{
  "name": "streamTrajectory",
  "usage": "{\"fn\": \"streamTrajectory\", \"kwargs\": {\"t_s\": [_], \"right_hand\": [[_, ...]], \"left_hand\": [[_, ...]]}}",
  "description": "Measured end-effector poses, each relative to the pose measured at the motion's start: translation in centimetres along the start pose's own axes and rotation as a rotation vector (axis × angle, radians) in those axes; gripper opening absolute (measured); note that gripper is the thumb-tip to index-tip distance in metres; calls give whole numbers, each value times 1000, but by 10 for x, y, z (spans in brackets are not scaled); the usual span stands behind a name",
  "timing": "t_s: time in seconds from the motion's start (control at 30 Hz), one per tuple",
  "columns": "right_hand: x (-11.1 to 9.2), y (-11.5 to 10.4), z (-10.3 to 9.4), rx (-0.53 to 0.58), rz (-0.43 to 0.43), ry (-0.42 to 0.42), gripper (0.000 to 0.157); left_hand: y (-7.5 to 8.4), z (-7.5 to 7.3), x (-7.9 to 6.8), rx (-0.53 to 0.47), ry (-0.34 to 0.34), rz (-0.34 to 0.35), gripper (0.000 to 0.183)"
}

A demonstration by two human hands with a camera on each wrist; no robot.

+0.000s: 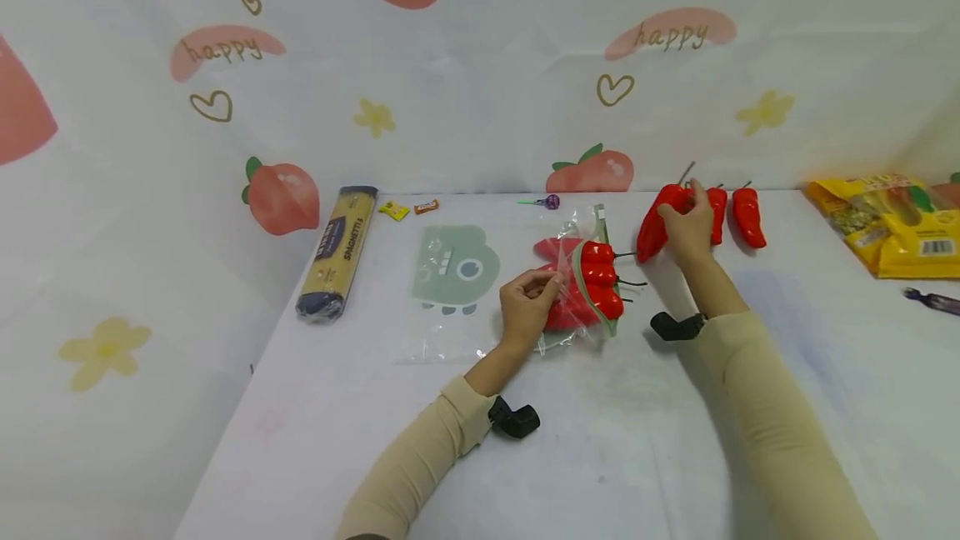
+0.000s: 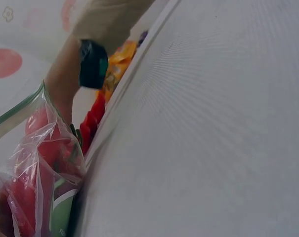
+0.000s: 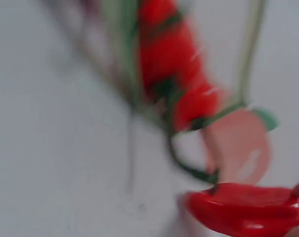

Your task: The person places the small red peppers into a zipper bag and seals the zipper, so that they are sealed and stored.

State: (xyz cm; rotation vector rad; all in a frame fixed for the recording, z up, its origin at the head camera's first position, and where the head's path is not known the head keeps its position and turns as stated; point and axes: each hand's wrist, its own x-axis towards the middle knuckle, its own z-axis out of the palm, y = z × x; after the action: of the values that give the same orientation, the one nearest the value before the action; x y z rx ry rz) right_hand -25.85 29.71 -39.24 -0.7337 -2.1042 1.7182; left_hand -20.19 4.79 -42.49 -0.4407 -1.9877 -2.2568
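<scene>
Around the work on the counter (image 1: 562, 457), counted from the left: one spaghetti pack (image 1: 337, 254), two wrapped candies (image 1: 393, 210), one flat dinosaur-print bag (image 1: 456, 265), one lollipop (image 1: 552, 202) near the back edge and, far right, one yellow bag (image 1: 885, 227). The left hand (image 1: 527, 307) pinches the clear bag (image 1: 572, 298) at mid-counter; three red peppers (image 1: 600, 275) lie inside, stems toward its mouth. The right hand's (image 1: 688, 227) fingers grip a fourth pepper (image 1: 654, 227), partly blocking the view of two more peppers (image 1: 747, 217) beyond.
</scene>
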Motion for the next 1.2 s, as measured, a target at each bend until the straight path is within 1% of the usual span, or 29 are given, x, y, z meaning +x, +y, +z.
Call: {"fn": "streamTrajectory", "kwargs": {"t_s": [0.07,0.13,0.17,0.23,0.3,0.37,0.47,0.5,0.57,0.63,0.7,0.73,0.77,0.83,0.9,0.93,0.97,1.0,1.07,1.13,1.17,1.2], "right_hand": [[-9,-6,-9,174,67,43,60],[-17,-9,-16,351,111,91,54],[-21,-11,-20,436,119,105,50],[-26,-11,-26,541,109,114,46],[-30,-11,-31,643,76,121,43],[-35,-10,-33,710,57,96,43],[-42,-6,-26,741,65,31,44],[-45,-3,-22,745,81,3,46],[-51,2,-10,702,136,-44,49],[-56,8,1,623,189,-85,52],[-59,13,10,526,210,-127,52],[-60,15,13,459,206,-153,50],[-60,16,17,393,193,-178,47],[-60,18,22,246,137,-221,42],[-61,19,24,118,89,-272,41],[-60,19,25,67,65,-296,43],[-60,19,24,49,52,-317,45],[-59,20,23,54,40,-330,47],[-54,21,19,151,23,-332,47],[-44,22,12,320,5,-279,43],[-37,22,7,384,-10,-233,41],[-30,22,1,426,-27,-189,39]], "left_hand": [[-1,1,0,4,2,0,17],[-1,2,0,7,10,4,17],[-1,2,0,11,16,7,17],[-1,2,1,13,27,11,17],[0,3,2,13,35,15,17],[0,3,2,14,37,16,17],[0,3,3,22,40,29,17],[0,3,3,22,42,34,17],[1,3,3,15,44,42,17],[1,4,2,3,40,42,17],[1,4,1,-12,33,36,17],[0,5,1,-14,29,35,17],[0,5,1,-15,24,34,18],[0,5,1,-9,19,35,18],[0,5,1,2,17,38,17],[0,5,1,5,13,38,18],[0,5,1,9,11,39,18],[0,5,1,11,10,40,18],[0,5,1,12,13,45,18],[0,5,1,13,14,44,18],[-1,5,0,11,15,44,18],[-1,4,0,9,16,41,18]]}}
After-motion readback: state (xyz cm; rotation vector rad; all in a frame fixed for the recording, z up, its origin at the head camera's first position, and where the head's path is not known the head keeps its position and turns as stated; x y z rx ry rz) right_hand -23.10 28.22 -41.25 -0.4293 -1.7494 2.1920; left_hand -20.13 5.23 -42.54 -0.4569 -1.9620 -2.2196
